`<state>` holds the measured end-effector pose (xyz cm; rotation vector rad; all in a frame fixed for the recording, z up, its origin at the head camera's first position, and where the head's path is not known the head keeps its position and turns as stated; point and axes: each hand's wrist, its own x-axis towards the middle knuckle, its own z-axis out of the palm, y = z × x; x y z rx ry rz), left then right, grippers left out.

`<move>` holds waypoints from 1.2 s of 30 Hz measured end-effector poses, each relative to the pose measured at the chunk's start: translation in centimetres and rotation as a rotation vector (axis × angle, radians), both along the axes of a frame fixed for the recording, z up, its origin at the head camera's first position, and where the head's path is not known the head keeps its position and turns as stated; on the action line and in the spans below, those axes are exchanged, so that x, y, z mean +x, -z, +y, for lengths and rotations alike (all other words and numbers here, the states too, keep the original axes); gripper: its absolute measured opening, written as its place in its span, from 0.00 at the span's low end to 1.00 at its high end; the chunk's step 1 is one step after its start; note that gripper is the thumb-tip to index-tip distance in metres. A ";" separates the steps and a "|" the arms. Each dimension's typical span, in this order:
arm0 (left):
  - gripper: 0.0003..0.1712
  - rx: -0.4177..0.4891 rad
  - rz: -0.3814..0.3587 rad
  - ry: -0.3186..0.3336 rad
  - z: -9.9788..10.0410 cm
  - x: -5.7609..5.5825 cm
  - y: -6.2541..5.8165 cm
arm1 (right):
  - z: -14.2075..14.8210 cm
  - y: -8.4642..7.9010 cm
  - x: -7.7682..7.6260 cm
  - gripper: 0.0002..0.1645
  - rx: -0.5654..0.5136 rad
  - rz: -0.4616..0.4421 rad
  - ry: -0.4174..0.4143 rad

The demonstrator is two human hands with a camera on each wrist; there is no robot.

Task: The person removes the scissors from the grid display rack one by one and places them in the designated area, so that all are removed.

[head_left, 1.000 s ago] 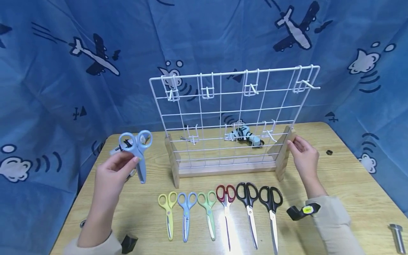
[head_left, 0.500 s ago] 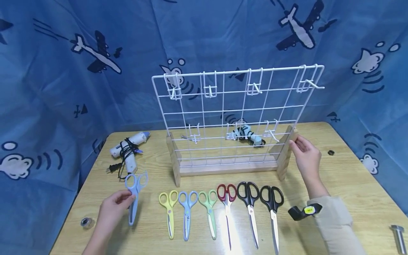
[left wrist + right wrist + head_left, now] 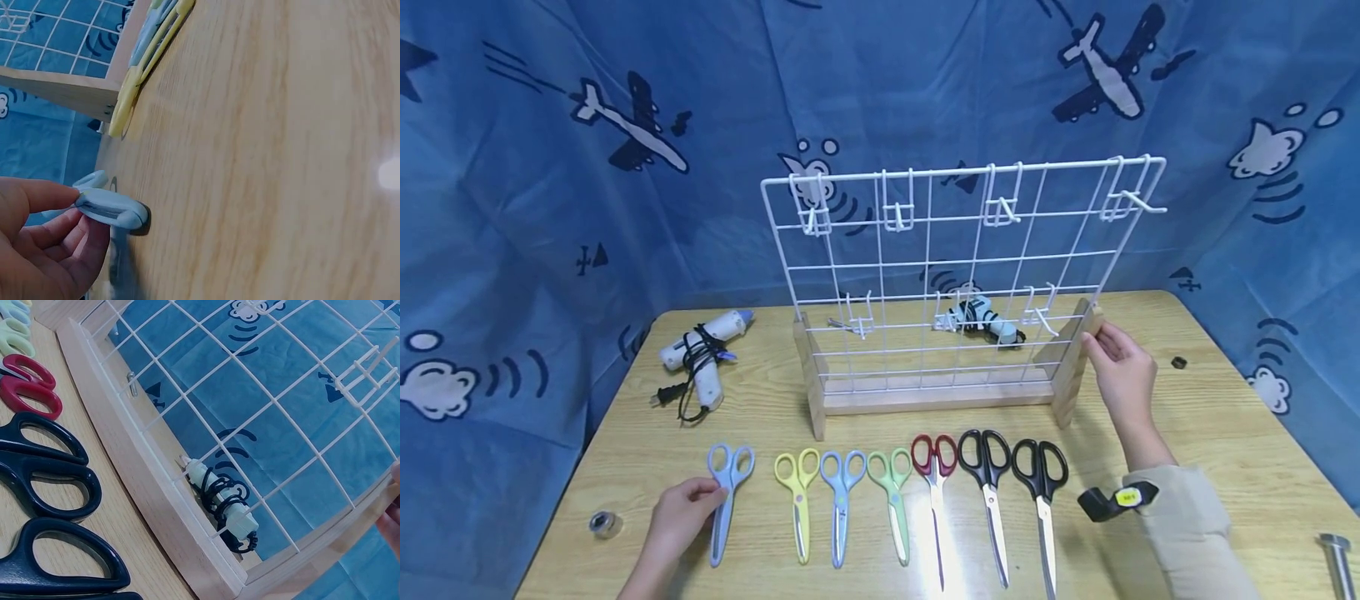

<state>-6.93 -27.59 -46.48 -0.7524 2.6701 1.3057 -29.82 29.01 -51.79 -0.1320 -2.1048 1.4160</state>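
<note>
Thumb and fingers of my left hand (image 3: 679, 518) pinch light blue scissors (image 3: 722, 521) at the left end of a row on the table. In the left wrist view the same scissors (image 3: 112, 207) appear end-on, close over the wood. To their right lie yellow scissors (image 3: 800, 508), another blue pair (image 3: 840, 512), a green pair (image 3: 893, 508), a red-handled pair (image 3: 933, 500) and two black-handled pairs (image 3: 985, 492). My right hand (image 3: 1123, 375) grips the right wooden post (image 3: 1071, 367) of a white wire rack (image 3: 970, 267) with hooks; some of its fingers are hidden.
A grey-white glue gun (image 3: 703, 358) with a wrapped black cord lies at the back left. Behind the rack rests a pale blue glue gun (image 3: 985, 319). A metal nut (image 3: 602, 523), a dark nut (image 3: 1179, 362) and a large bolt (image 3: 1337, 562) lie toward the table's sides.
My left hand has brought the blue scissors down from beside the rack to the table, left of the yellow pair. My right hand has stayed on the rack's post.
</note>
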 end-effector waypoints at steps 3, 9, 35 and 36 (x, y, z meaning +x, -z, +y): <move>0.17 0.017 -0.003 0.021 0.4 0.2 -0.3 | 0.2 0.1 0.0 0.24 0.001 0.008 0.002; 0.17 -0.009 0.008 0.053 0.9 0.2 -0.3 | 0.1 -0.1 0.1 0.24 -0.012 0.007 0.000; 0.09 -0.092 0.007 0.118 2.0 -0.1 0.4 | -1.1 -0.1 -0.1 0.24 -0.035 0.009 -0.016; 0.09 -0.106 0.004 0.125 2.0 -0.2 0.3 | -1.1 0.0 -0.1 0.24 -0.039 0.012 -0.013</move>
